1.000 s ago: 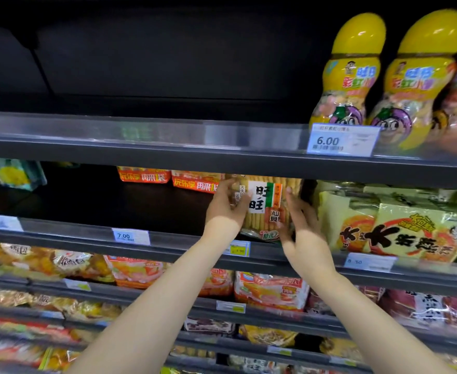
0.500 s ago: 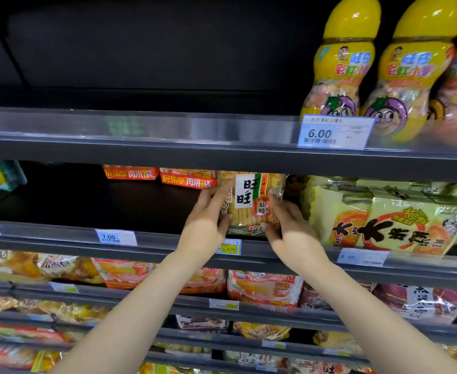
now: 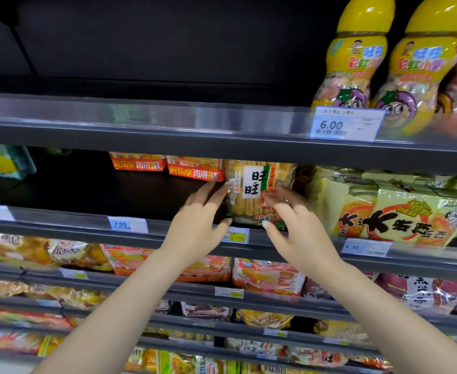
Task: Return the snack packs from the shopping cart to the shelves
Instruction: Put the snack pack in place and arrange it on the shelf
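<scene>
A clear snack pack of pale rice crackers with a white and green label stands upright on the second shelf, behind the rail. My left hand is at the pack's left edge, fingers straight and spread, fingertips just touching or a hair off it. My right hand is in front of the pack's lower right corner with loose, blurred fingers. Neither hand grips the pack. The shopping cart is out of view.
Red-banded packs sit left of the pack and yellow bags crowd its right. Yellow-capped bottles stand on the top shelf. A dark bare stretch of the second shelf lies to the left. Lower shelves hold several snack bags.
Both hands held the pack by its sides a second ago. They have since let go and drawn back toward me a little; the pack stays standing on the shelf.
</scene>
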A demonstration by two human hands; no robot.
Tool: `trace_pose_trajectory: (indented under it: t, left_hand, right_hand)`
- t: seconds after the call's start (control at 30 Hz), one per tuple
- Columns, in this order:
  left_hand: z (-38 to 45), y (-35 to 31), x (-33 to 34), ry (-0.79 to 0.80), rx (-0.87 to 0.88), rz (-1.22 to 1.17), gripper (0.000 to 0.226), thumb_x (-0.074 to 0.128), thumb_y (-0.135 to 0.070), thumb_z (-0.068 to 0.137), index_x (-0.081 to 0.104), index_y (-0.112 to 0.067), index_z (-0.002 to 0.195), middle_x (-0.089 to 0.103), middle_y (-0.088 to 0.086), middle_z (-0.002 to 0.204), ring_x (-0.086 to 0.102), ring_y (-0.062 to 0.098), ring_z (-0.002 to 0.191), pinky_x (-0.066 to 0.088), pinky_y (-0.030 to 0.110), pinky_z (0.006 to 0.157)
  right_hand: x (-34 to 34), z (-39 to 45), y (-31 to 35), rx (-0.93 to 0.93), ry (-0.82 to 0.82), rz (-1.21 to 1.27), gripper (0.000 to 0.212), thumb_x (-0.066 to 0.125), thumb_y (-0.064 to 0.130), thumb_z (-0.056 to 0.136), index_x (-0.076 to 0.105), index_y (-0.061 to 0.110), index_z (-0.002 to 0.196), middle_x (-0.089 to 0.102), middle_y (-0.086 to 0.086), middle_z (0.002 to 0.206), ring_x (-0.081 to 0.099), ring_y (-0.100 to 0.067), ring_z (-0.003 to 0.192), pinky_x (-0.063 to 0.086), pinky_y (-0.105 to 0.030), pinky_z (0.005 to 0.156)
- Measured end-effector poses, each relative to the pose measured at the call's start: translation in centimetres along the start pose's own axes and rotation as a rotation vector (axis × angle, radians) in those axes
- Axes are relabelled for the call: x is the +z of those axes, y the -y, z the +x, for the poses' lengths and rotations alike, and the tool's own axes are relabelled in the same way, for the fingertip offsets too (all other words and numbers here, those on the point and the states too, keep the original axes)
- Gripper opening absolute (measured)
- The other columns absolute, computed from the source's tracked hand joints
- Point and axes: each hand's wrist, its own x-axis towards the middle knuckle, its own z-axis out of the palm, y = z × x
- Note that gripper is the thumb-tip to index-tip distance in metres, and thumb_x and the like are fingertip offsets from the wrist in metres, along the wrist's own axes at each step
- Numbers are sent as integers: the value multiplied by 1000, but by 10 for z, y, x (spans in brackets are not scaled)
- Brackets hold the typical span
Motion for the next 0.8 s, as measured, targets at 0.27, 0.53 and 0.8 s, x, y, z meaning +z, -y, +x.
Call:
trace_pose_trajectory:
  t: [0.27,0.53,0.8]
  left_hand:
    - [-78,47,-55,-58,-55,71,64,59,-38,92,33,-23,149,33,-1,154,30,15,141,24,26,110]
    - [-224,147,-145,-116,-183,215,49,59,-32,89,56,-9,133,57,5,132,50,19,123,42,34,104]
    - [-407,228,-237,-234,-476,410,45,52,-35,86,58,-11,124,63,7,120,52,20,109,41,31,92]
  right_hand:
    - [39,11,77,-287,70,27,51,60,24,92,46,19,141,45,-4,143,37,-21,133,30,-33,107]
    - [117,11,226,-559,178,165,42,53,31,92,57,17,131,52,-4,136,47,-21,126,42,-36,102]
    - [202,-26,414,-875,297,319,41,55,34,90,60,16,127,58,-2,126,50,-18,118,40,-30,100]
